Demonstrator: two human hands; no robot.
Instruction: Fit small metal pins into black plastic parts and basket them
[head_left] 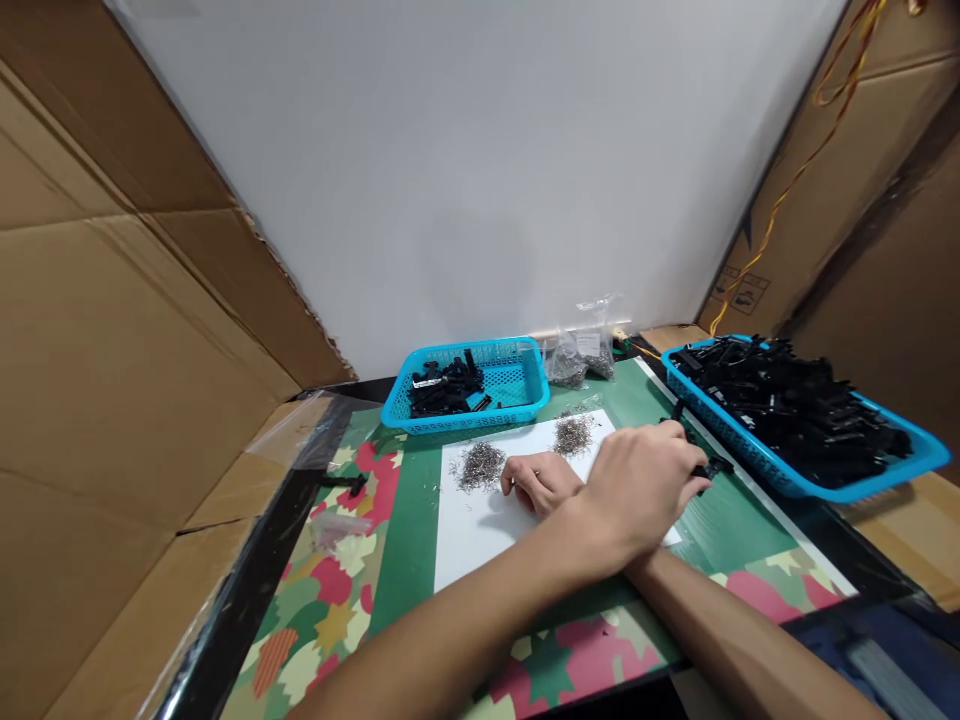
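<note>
My forearms cross, the left over the right. My left hand [641,480] reaches to the right side of the mat, its fingers closed round a black plastic part [705,472]; the hand covers much of it. Beneath and to the left, my right hand [544,482] rests on the white sheet [469,540], fingers curled together beside a pile of small metal screws or pins [480,466]. Whatever its fingertips hold, if anything, is too small to make out. Another small metal pile [573,435] lies just behind that hand.
A blue basket [469,424] with some black parts stands at the back; a fuller blue basket [795,484] is at right. Clear bags of metal pieces [585,362] lean by the white wall. One black part [352,485] lies at left. Cardboard [112,330] encloses the sides.
</note>
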